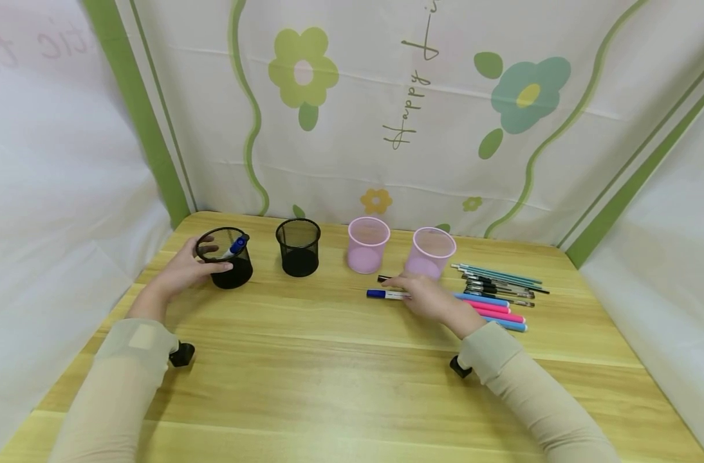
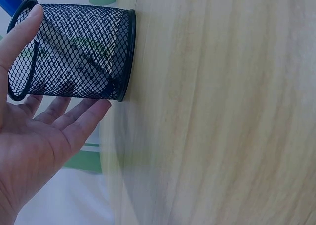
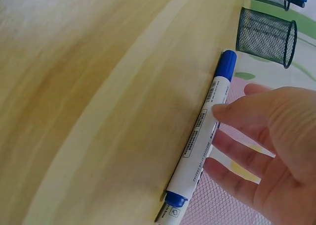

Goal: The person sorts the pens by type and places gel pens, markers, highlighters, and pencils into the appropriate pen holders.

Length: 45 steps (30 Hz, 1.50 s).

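Head view, clock face centred on the table [image 1: 329, 386]. Left hand [image 1: 184, 270] at 10 o'clock, clamped on a black mesh pen cup [image 1: 236, 273]; inside it, a blue-capped marker [image 1: 234, 247] leans toward 2. Second black cup [image 1: 300, 262] at 11; pink mesh cups [image 1: 364, 260] at 12 and 1. Right hand [image 1: 427, 296] at 1, thumb and fingers apart about a white-barrelled marker [image 1: 389, 294] lying on the table; thumb contact, cannot tell. Paintbrushes [image 1: 497, 273] at 2, felt-tip pens [image 1: 492, 307] between 2 and 3.

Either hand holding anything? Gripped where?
Left hand holds the leftmost black mesh cup by its side. Right hand is at the loose blue-capped marker, mid-barrel; hold unclear.
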Each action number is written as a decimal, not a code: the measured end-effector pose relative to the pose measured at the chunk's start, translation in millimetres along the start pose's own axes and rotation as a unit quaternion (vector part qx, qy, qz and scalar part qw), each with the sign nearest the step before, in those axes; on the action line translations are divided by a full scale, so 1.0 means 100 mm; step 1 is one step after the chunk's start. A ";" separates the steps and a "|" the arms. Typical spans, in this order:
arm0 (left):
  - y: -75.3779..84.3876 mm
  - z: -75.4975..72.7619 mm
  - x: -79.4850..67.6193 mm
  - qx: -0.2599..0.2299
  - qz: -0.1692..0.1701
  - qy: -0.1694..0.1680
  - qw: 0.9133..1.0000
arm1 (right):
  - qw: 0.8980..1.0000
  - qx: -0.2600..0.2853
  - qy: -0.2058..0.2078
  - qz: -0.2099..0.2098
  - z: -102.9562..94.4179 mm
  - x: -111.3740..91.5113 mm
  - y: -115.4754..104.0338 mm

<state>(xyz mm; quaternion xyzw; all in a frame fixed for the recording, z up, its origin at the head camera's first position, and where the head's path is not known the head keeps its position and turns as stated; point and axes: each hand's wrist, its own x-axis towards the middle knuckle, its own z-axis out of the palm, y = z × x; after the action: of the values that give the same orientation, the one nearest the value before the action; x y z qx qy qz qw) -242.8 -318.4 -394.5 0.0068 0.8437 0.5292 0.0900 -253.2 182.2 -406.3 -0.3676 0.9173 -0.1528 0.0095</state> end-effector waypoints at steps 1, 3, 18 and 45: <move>0.00 0.00 0.00 0.000 -0.001 0.000 1.000 | 1.000 -0.004 -0.002 0.004 0.00 0.00 0.00; 0.00 0.00 0.00 -0.001 -0.001 0.001 1.000 | 1.000 -0.013 -0.005 0.007 0.00 0.00 0.00; -0.04 -0.01 0.04 0.000 -0.005 -0.002 1.000 | 0.999 -0.033 -0.010 0.007 0.02 0.02 0.02; -0.03 -0.01 0.05 -0.009 -0.004 -0.001 1.000 | 1.000 -0.003 -0.014 0.003 -0.17 0.06 -0.01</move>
<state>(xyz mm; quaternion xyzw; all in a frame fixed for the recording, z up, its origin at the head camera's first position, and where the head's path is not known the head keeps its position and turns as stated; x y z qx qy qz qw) -247.6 -319.9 -398.0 0.0033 0.8389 0.5362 0.0931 -259.2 181.8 -388.8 -0.3666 0.9187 -0.1453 0.0216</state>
